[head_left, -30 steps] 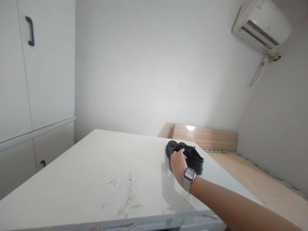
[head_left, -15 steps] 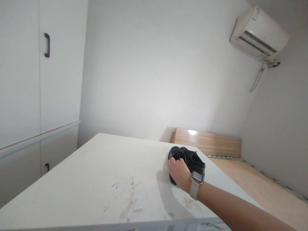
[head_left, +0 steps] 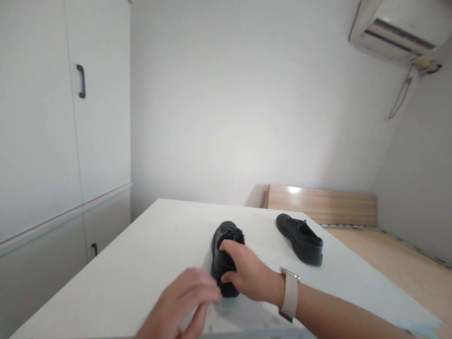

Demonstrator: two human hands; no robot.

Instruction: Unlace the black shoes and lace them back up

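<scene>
A black lace-up shoe [head_left: 219, 266] rests on the white table [head_left: 141, 268], its toe pointing away from me. My right hand [head_left: 252, 270], with a pale-banded watch [head_left: 290, 292] on the wrist, grips this shoe around its opening and side. Just left of the heel is my left hand [head_left: 183, 299], slightly blurred, thumb and fingers apart with nothing between them. Whether its fingertips touch the heel, I cannot tell. The matching black shoe [head_left: 300, 240] lies apart, farther right on the table, with no hand on it.
To the left stands a white cabinet [head_left: 102, 141] with dark handles. Behind the table's right side is a wooden headboard [head_left: 325, 205] with a bare bed board [head_left: 384, 249]. An air conditioner [head_left: 399, 33] hangs high on the right.
One shoe has moved left and nearer to me in my right hand, away from its pair. My left hand has come into view beside its heel. The view has shifted slightly.
</scene>
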